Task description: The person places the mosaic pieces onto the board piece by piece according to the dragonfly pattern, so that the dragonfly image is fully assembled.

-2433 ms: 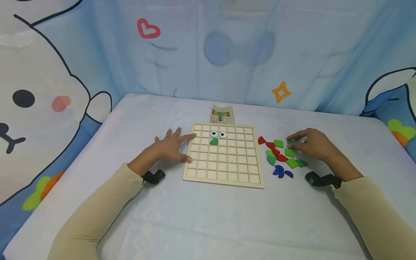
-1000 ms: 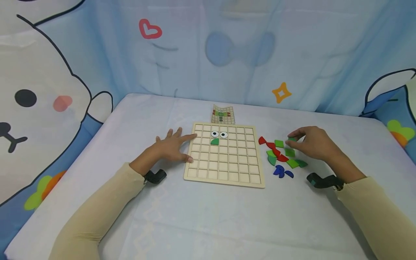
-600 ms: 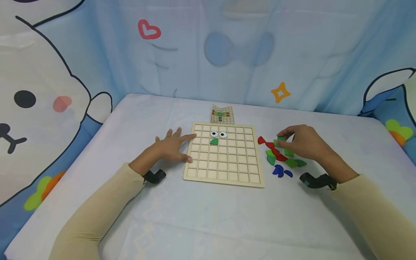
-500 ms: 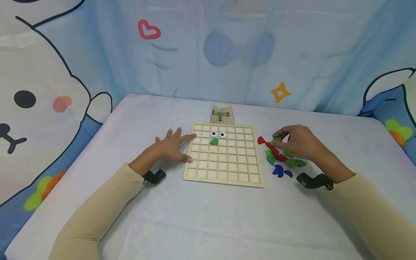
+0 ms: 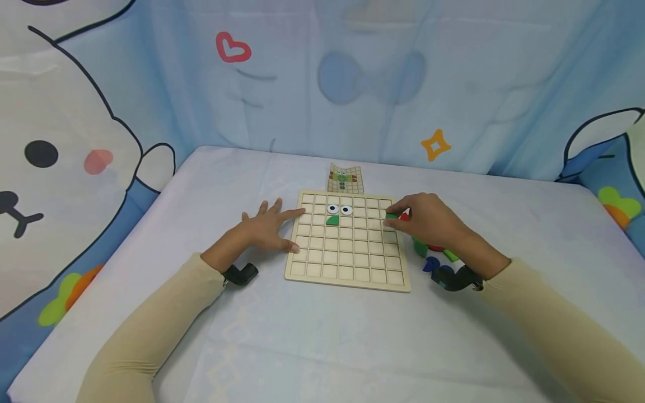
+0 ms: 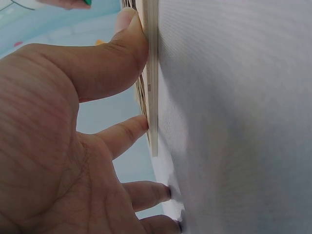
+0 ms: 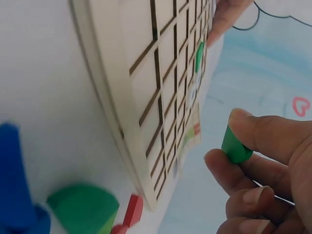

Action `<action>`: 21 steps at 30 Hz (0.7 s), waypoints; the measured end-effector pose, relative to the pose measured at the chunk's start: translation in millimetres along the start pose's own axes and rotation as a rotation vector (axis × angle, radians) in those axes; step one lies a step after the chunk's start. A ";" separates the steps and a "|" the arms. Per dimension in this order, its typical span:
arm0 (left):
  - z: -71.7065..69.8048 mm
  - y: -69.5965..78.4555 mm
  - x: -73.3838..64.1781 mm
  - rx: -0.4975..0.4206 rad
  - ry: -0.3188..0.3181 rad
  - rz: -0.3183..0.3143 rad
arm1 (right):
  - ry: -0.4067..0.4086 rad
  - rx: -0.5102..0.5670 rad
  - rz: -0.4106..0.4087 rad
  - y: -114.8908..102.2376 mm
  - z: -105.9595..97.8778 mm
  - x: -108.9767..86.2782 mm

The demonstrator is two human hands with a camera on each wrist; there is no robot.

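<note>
While the left edge of a square wooden grid board (image 5: 360,260), at the centre of the frame, is touched by the spread thumb and fingers of the left hand (image 5: 263,230), a small green piece (image 7: 236,148) is pinched between the thumb and finger of the right hand (image 5: 432,220), over the board's upper right edge. Two round eye pieces (image 5: 332,209) are set side by side in the board's upper cells, with a green quarter-round (image 5: 332,221) placed just below the left one. A patterned card (image 5: 345,179) is seen just behind the board. Right of centre, blue pieces (image 5: 431,263) and a green wedge (image 5: 420,247), among others partly hidden by the arm, are scattered on the white-covered table (image 5: 312,341).
</note>
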State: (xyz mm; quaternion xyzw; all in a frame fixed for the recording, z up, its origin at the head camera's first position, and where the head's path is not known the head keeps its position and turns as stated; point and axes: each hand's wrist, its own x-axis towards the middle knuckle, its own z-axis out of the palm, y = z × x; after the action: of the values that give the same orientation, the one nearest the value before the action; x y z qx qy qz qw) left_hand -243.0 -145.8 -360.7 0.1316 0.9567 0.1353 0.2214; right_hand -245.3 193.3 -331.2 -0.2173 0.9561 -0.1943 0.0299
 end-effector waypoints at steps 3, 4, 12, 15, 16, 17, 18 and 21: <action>0.6 0.3 0.1 -0.002 0.001 0.001 | -0.010 0.002 0.000 -6.4 3.8 4.5; 0.9 0.3 0.3 -0.002 0.001 0.001 | -0.015 0.003 0.005 -8.4 5.2 6.0; 1.9 -0.9 1.2 -0.003 0.009 0.009 | -0.075 -0.055 -0.047 -20.3 17.4 21.0; 1.1 -1.3 0.7 -0.003 0.006 0.010 | -0.081 -0.078 -0.090 -24.0 20.3 27.0; 0.9 -1.5 0.6 -0.003 0.005 0.011 | -0.087 -0.082 -0.102 -25.5 21.0 29.0; 0.7 -1.7 0.6 -0.004 0.004 0.012 | -0.092 -0.085 -0.113 -27.1 21.7 31.1; 0.7 -1.8 0.6 -0.004 0.004 0.012 | -0.098 -0.085 -0.125 -28.1 22.6 33.1; 1.3 -1.9 1.4 -0.003 0.006 0.017 | -0.120 -0.077 -0.141 -31.3 25.8 39.0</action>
State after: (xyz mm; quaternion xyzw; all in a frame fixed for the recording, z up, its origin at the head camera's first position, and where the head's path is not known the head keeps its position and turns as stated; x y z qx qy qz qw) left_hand -244.0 -146.8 -363.0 0.1388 0.9561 0.1392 0.2175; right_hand -264.2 141.4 -341.9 -0.2963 0.9417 -0.1458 0.0647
